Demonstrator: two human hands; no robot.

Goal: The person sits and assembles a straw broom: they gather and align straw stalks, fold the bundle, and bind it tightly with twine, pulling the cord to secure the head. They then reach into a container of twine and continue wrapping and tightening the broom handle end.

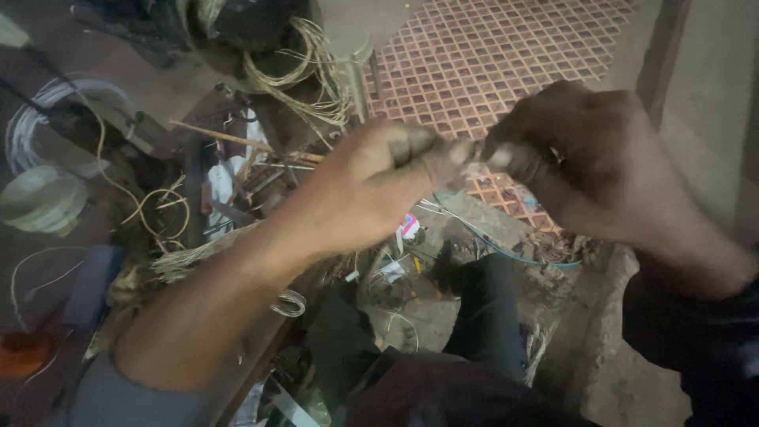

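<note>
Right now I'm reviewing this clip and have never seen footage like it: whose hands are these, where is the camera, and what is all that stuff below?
There is no machine here. A person wears the camera on their head, so you look down at their own two bare hands. The left hand and the right hand meet in the middle, both closed around a small thin object; it is too blurred to identify. Below lies a cluttered workspace: loose coils of pale wire, a white cable coil at the left, and a red patterned floor at the top. The person's dark-trousered legs show at the bottom.
</note>
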